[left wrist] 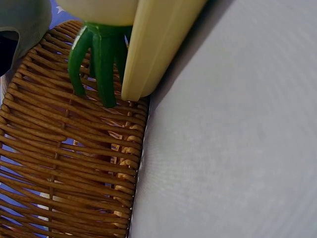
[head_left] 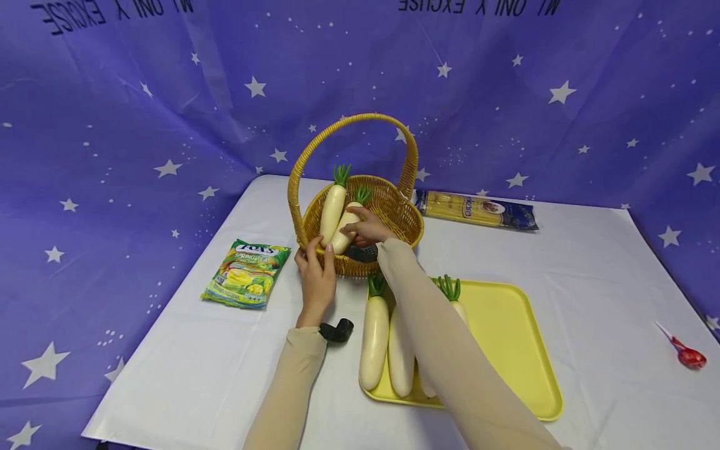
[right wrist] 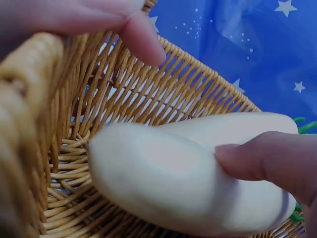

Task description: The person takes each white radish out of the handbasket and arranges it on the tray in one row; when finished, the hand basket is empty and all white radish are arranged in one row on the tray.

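Note:
In the head view a wicker basket [head_left: 399, 215] with a tall handle holds two white radishes with green tops. My right hand [head_left: 368, 226] grips the nearer radish [head_left: 340, 241], its thumb pressed on the side of that radish [right wrist: 153, 173] in the right wrist view. The other radish [head_left: 333, 212] lies alongside, to the left. At the basket's front left rim rests my left hand [head_left: 317, 278], fingers extended over the edge. The left wrist view shows the basket's woven side [left wrist: 64, 148] and no left fingers.
Several radishes [head_left: 374, 344] lie on a yellow tray [head_left: 506, 337] in front of the basket, partly under my right sleeve. A green candy bag [head_left: 246, 275] is at left, a pasta packet [head_left: 478, 210] behind right, a red lollipop [head_left: 690, 357] far right.

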{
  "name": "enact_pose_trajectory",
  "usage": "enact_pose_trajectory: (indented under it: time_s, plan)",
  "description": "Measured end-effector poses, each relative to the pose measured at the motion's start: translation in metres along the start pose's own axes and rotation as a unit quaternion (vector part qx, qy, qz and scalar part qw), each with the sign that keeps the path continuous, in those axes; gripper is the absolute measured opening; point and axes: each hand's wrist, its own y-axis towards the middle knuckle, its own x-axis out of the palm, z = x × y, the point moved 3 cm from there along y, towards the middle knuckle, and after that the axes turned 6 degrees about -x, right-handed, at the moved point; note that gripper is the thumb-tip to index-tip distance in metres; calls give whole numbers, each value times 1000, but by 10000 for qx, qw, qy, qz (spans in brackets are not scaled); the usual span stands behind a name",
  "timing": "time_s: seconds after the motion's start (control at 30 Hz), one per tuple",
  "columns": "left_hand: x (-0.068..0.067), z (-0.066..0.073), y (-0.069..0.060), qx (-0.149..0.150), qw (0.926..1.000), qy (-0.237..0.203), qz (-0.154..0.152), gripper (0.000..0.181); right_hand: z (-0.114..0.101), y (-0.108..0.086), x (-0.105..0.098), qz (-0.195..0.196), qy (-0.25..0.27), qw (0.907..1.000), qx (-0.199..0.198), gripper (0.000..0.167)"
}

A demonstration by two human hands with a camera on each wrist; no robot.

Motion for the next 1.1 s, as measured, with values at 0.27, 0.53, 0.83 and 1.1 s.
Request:
enact_pose_trajectory:
  time_s: [0.27, 0.53, 0.83, 1.1]
  plan:
    - [6, -2, -2, -45, 10000, 23, -56, 43, -7, -21, -9, -139, 1430, 9884, -484, 60]
    - [13, -3, -3, -112, 9998, -27, -152, 44, 4, -48, -32, -649, 3763, 9214, -730, 55]
    - [8, -4, 0, -6, 9999, -51, -138, 44, 19, -151, -84, -1347, 3237, 9295, -1146, 55]
    - [0, -4, 2, -33, 9999, -58, -150, 47, 89, -228, -117, -1232, 1437, 9759, -1085, 56]
